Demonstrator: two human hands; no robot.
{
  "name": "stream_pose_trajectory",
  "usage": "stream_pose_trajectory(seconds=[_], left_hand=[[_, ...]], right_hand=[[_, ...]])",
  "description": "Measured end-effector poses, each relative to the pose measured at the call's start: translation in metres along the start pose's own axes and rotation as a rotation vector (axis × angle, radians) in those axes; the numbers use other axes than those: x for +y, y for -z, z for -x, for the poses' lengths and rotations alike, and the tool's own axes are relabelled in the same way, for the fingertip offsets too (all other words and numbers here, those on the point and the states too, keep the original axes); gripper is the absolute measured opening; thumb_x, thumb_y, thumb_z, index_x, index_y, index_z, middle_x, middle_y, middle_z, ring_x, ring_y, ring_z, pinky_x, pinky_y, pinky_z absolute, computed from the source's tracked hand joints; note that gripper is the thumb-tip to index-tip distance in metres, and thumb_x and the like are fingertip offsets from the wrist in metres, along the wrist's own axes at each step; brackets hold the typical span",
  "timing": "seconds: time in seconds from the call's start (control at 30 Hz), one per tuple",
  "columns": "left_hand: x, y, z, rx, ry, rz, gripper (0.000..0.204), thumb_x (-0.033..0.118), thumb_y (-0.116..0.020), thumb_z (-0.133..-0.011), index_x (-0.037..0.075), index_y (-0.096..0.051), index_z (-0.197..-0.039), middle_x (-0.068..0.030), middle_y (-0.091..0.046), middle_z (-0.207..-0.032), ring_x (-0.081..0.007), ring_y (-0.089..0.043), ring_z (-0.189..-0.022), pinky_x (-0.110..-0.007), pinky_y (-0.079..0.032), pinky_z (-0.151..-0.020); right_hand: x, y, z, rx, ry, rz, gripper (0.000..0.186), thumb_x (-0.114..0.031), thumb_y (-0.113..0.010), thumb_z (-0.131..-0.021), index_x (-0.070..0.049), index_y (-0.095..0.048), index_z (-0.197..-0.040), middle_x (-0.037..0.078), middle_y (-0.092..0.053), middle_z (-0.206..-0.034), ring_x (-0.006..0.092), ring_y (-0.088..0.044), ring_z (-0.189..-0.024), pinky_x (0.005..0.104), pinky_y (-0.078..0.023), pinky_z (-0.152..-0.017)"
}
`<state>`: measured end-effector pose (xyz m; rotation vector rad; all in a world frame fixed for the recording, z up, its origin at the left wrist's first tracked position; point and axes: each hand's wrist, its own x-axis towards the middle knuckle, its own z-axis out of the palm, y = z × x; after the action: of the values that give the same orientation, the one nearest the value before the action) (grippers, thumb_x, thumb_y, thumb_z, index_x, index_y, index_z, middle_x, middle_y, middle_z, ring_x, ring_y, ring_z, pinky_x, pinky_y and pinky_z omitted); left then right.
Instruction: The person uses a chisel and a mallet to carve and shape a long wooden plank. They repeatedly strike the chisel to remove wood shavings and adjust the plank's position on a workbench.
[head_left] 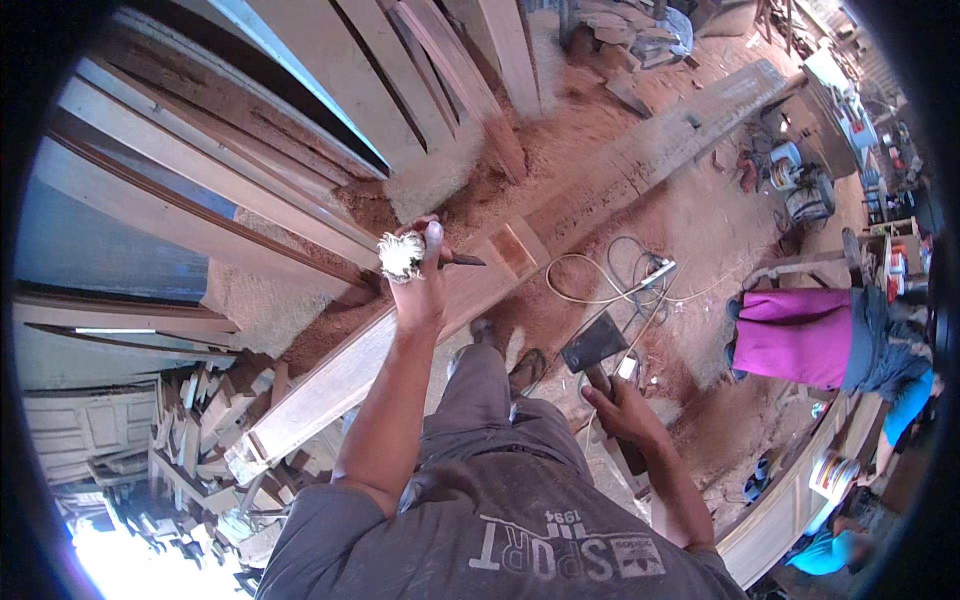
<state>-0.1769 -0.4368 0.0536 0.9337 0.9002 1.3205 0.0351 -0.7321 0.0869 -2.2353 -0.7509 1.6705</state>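
Note:
My left hand [422, 297] is closed round a chisel. The frayed, pale end of the chisel's handle [401, 257] faces up, and its dark blade [468, 260] points right, above a long wooden beam [470, 293]. Just beyond the blade is a reddish rectangular cut [513, 249] in the beam's upper face. Lower right, my right hand [625, 412] grips the handle of a mallet with a dark, square head [594, 342]. The mallet head is held apart from the chisel and to the right of the beam.
Long boards [190, 185] lean at the left, above piled offcuts [215, 420]. Looped cables [640, 285] with a power strip [658, 272] lie on the sawdust-covered floor. At the right are a person in magenta and dark clothing [795, 338] and another with a blue sleeve [825, 553].

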Motion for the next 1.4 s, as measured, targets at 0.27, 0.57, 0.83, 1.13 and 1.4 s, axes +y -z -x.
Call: stream_pose_trajectory(seconds=[0.27,0.57,0.83,1.13,1.4], left_hand=[[-0.049,-0.004,-0.015,0.079,0.012,0.375,0.024,0.012,-0.073,-0.097,0.012,-0.049,-0.095,-0.0002,-0.049,-0.072,-0.0113,-0.046,-0.063,-0.030,-0.039,-0.058],[-0.069,-0.009,0.002,0.287,-0.014,0.213,0.026,0.019,-0.070,-0.100,0.010,-0.049,-0.089,0.0008,-0.050,-0.067,-0.0105,-0.048,-0.059,-0.030,-0.041,-0.054],[-0.080,-0.003,0.002,0.361,-0.204,-0.395,0.022,0.023,-0.075,-0.096,0.005,-0.064,-0.101,-0.0011,-0.064,-0.079,-0.0164,-0.061,-0.072,-0.035,-0.049,-0.064],[-0.102,-0.019,0.005,0.391,-0.153,-0.191,0.026,0.005,-0.071,-0.092,0.004,-0.062,-0.116,-0.0046,-0.066,-0.103,-0.0167,-0.063,-0.090,-0.033,-0.054,-0.077],[-0.067,-0.043,0.014,0.534,-0.218,-0.346,0.013,0.006,-0.066,-0.094,0.003,-0.061,-0.105,-0.0032,-0.064,-0.085,-0.0145,-0.061,-0.073,-0.033,-0.053,-0.066]], right_hand=[[-0.099,0.058,-0.024,0.028,0.139,0.131,0.060,-0.052,-0.063,-0.099,0.006,-0.059,-0.111,0.011,-0.063,-0.077,0.0209,-0.064,-0.066,0.0392,-0.052,-0.060],[-0.212,0.092,-0.043,0.010,0.624,0.387,0.046,-0.045,-0.064,-0.103,0.000,-0.058,-0.107,0.002,-0.057,-0.069,0.0131,-0.056,-0.059,0.0308,-0.046,-0.054],[-0.359,0.075,-0.022,-0.141,1.089,0.723,0.047,-0.048,-0.056,-0.105,-0.001,-0.063,-0.107,0.019,-0.067,-0.078,0.0365,-0.066,-0.072,0.0459,-0.051,-0.064],[-0.364,0.059,-0.077,-0.194,1.133,1.279,0.057,-0.055,-0.050,-0.105,0.001,-0.064,-0.108,0.023,-0.069,-0.073,0.0416,-0.072,-0.069,0.0527,-0.057,-0.063],[-0.379,0.047,-0.030,-0.193,1.635,0.870,0.048,-0.046,-0.057,-0.104,0.000,-0.066,-0.110,0.020,-0.069,-0.070,0.0362,-0.072,-0.063,0.0474,-0.057,-0.059]])
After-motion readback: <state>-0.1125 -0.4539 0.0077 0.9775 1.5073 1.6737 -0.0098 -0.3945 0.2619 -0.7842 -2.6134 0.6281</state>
